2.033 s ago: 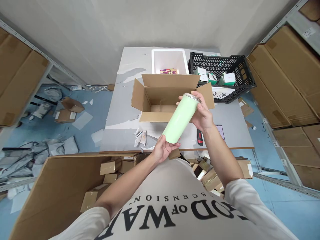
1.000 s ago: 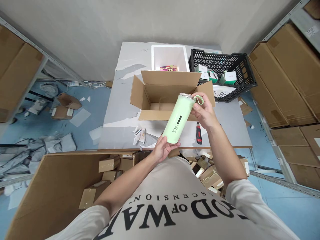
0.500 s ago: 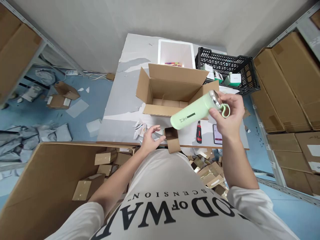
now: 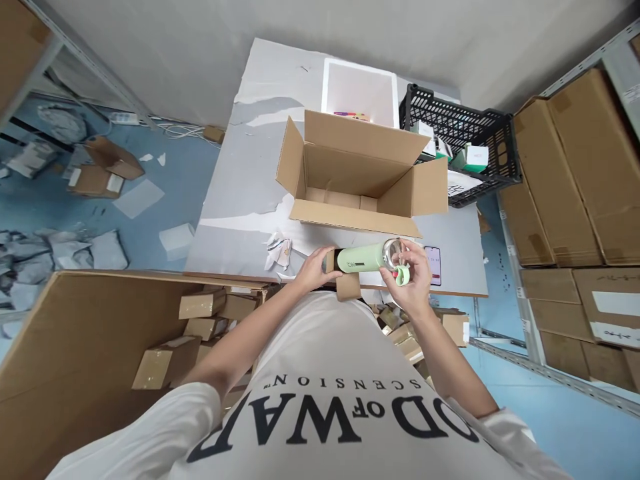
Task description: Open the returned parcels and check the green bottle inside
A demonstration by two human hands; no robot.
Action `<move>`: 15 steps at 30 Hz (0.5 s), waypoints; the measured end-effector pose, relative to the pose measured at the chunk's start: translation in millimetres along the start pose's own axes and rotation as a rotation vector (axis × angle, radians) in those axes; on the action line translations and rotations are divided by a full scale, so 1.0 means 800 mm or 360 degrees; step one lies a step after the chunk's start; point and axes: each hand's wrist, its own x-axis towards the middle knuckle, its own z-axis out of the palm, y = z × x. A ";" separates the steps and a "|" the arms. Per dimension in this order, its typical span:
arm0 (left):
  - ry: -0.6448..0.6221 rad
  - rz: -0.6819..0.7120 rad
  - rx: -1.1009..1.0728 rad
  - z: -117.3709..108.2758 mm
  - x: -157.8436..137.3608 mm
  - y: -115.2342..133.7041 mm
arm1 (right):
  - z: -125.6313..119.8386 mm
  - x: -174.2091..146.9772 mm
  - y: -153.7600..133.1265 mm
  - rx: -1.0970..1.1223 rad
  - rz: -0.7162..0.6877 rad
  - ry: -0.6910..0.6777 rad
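Note:
A light green bottle (image 4: 365, 258) with a shiny metal top and a green loop lies sideways near the table's front edge. My right hand (image 4: 413, 272) is closed around its top end. The bottle's base is at the mouth of a small brown cardboard box (image 4: 349, 287), whose flap hangs down toward me; how far in the base sits I cannot tell. Wrapped around the left part of the small box is my left hand (image 4: 316, 269). Just beyond both hands stands a larger open cardboard box (image 4: 350, 167) with its flaps spread.
Crumpled paper (image 4: 278, 251) lies left of my hands, a phone (image 4: 433, 265) to the right. Behind are a white bin (image 4: 360, 90) and a black crate (image 4: 463, 120) with small boxes. A big carton (image 4: 100, 320) of boxes stands front left; shelving (image 4: 533, 300) flanks the right.
My right hand has brought the bottle down and left, from above the table to the small box's mouth. My left hand has closed on the small box.

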 end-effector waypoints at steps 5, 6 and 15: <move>-0.0018 -0.0065 -0.0143 0.001 -0.001 -0.007 | 0.022 -0.012 0.000 -0.0046 -0.0068 -0.0278; -0.0003 -0.0067 -0.0183 0.002 -0.001 -0.007 | 0.029 -0.013 0.000 -0.0060 -0.0073 -0.0329; 0.0093 -0.0140 -0.0296 0.000 0.003 -0.010 | 0.076 0.004 0.008 -0.0441 -0.0137 -0.0637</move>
